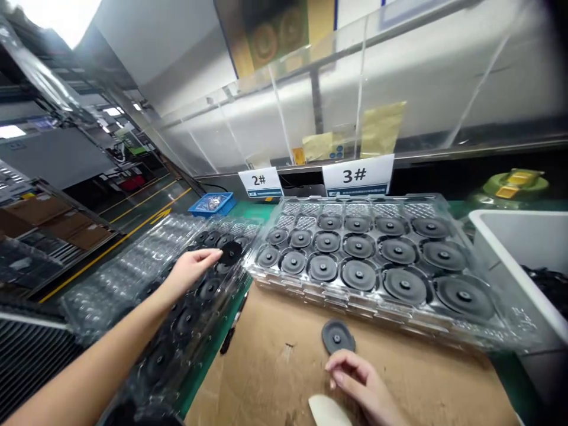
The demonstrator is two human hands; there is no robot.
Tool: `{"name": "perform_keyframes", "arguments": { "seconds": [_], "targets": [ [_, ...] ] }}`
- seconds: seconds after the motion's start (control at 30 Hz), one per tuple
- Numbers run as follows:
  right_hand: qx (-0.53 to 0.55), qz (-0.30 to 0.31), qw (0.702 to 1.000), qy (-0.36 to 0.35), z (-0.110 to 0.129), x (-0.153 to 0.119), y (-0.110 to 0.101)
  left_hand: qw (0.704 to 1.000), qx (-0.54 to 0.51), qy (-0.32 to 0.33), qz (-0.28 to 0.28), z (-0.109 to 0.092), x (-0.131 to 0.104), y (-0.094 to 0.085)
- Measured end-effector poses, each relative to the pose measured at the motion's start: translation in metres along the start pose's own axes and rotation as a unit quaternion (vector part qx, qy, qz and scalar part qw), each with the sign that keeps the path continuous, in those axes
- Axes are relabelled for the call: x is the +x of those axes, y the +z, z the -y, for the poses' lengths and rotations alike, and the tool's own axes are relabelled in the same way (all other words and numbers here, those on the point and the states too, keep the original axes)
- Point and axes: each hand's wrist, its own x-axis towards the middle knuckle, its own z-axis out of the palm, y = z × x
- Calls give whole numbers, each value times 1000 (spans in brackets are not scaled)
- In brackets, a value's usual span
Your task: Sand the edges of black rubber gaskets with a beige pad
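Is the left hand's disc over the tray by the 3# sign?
No, the left hand pinches a black disc over the left-side clear tray, left of the tray by the 3# sign.

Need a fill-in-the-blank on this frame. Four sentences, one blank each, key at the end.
1. The left hand pinches the edge of a round disc whose colour is ____.
2. The right hand is beside a loose gray disc that lies on a sheet of brown ____.
3. In the clear tray below the signs, the row nearest the person holds ____ discs.
4. The right-hand, larger paper sign reads ____.

Missing words: black; cardboard; six; 3#.
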Motion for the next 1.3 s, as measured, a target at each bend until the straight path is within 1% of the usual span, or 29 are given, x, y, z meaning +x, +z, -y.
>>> {"name": "perform_keyframes", "arguments": {
  "seconds": [0.03, 0.1, 0.17, 0.23, 0.3, 0.33, 0.4, 0.47, 0.53, 0.6, 0.67, 0.7, 0.73, 0.77, 0.8, 0.83, 0.87, 0.93, 0.97, 1.0, 1.03, 1.07, 1.1, 1.17, 1.2, 1.23, 1.27, 1.3],
  "targets": [
    [10, 0, 1000, -6, 1, 1, -1, 999, 30, 9, -19, -1, 23, 0],
    [27, 5, 999, -15, 0, 2, -3, 996, 80, 22, -35, -2, 67, 5],
    [43, 15, 999, -19, -2, 3, -4, 992, 116, 19, -37, -2, 105, 16],
    [58, 27, 998, -17, -5, 5, -4, 990, 136, 7, -25, -1, 135, 30],
    [74, 35, 997, -11, -8, 6, -4, 990, 140, -2, -12, 1, 153, 45],
    [81, 36, 996, -9, -9, 6, -3, 991, 136, -3, -10, 2, 156, 51],
    [91, 33, 995, -8, -9, 7, -4, 993, 117, 4, -18, 4, 154, 59],
    [94, 26, 995, -11, -7, 6, -4, 996, 80, 16, -32, 3, 137, 60],
    [91, 24, 995, -13, -2, 4, -6, 999, 25, 25, -40, -1, 106, 54],
    [83, 26, 996, -17, 4, 1, -6, 998, -47, 25, -36, -6, 61, 47],
    [74, 29, 997, -22, 9, -3, -5, 989, -144, 27, -5, -12, 8, 46],
    [69, 29, 997, -25, 11, -4, -4, 982, -187, 26, 17, -15, -18, 48],
    [64, 28, 997, -28, 12, -5, -2, 968, -245, 16, 55, -18, -42, 53],
    [58, 28, 997, -30, 11, -6, -1, 911, -400, -20, 101, -21, -65, 61],
    [52, 27, 998, -30, 10, -6, 0, 844, -519, -55, 122, -23, -84, 71],
    [44, 26, 998, -30, 9, -5, 0, 785, -598, -81, 136, -25, -101, 82],
    [35, 24, 999, -30, 8, -4, -1, 734, -653, -107, 149, -26, -115, 94],
    [12, 16, 999, -34, 7, -2, -4, 637, -733, -141, 192, -26, -137, 118],
    [0, 4, 999, -41, 8, -2, -5, 600, -755, -152, 215, -27, -146, 128],
    [-14, -16, 998, -53, 11, -4, -5, 572, -770, -159, 234, -27, -154, 137],
    [-28, -43, 996, -71, 15, -7, -3, 551, -778, -163, 252, -29, -162, 144],
    [-43, -78, 991, -95, 19, -12, 4, 538, -782, -164, 267, -32, -169, 149],
    [-58, -116, 984, -121, 22, -19, 14, 532, -784, -161, 278, -35, -175, 153],
    [-96, -179, 965, -167, 21, -35, 48, 534, -780, -150, 292, -43, -185, 156],
    [-131, -193, 955, -182, 16, -44, 69, 543, -773, -141, 295, -47, -189, 156],
    [-171, -194, 946, -195, 8, -54, 90, 556, -766, -131, 295, -51, -192, 155],
    [-295, -148, 920, -210, -2, -64, 109, 569, -759, -120, 294, -54, -194, 154],
    [-378, -114, 889, -230, -14, -76, 123, 579, -754, -110, 290, -57, -195, 152]
  ]
}}
